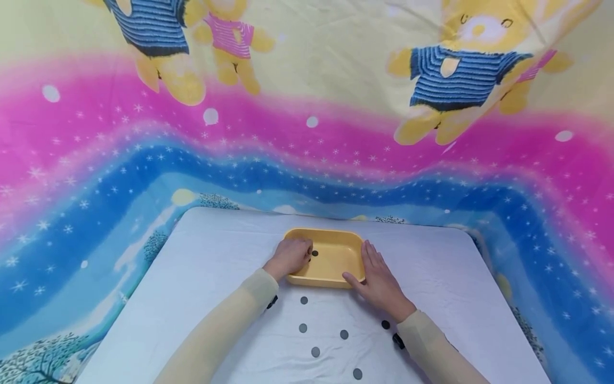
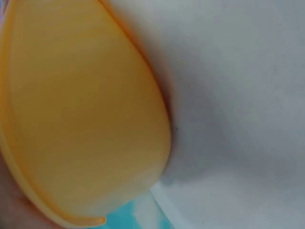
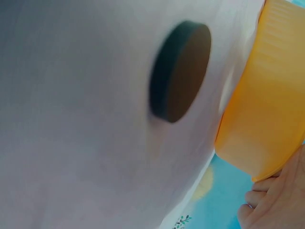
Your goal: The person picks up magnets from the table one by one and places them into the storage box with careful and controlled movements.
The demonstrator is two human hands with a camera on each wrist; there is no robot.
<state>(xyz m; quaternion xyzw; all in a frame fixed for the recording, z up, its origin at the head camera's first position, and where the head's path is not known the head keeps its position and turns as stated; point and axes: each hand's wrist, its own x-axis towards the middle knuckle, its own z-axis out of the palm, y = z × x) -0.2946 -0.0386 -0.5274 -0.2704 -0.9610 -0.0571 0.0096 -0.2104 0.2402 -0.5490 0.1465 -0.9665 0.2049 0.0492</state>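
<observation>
Hands on the tray, both of them! Yellow tray (image 1: 338, 258) sits near the bench's (image 1: 216, 240) far edge, around the middle. Left hand (image 1: 290, 256) comes over the tray's left rim, fingers curled inside — whether they pinch anything, I can't tell. Right beside those fingertips, one dark disc (image 1: 315, 253) lies on the tray floor. Over to the right hand (image 1: 381, 280): fingers out straight along the tray's right side, thumb across the near right corner, a flat, open touch. Now the bench — five grey discs (image 1: 344, 334) scattered between the tray and the near side, and one black disc (image 1: 386, 324) by the right sleeve (image 1: 427, 336). Printed cloth (image 1: 312, 160) with bears and snowflakes hangs behind the far edge.
</observation>
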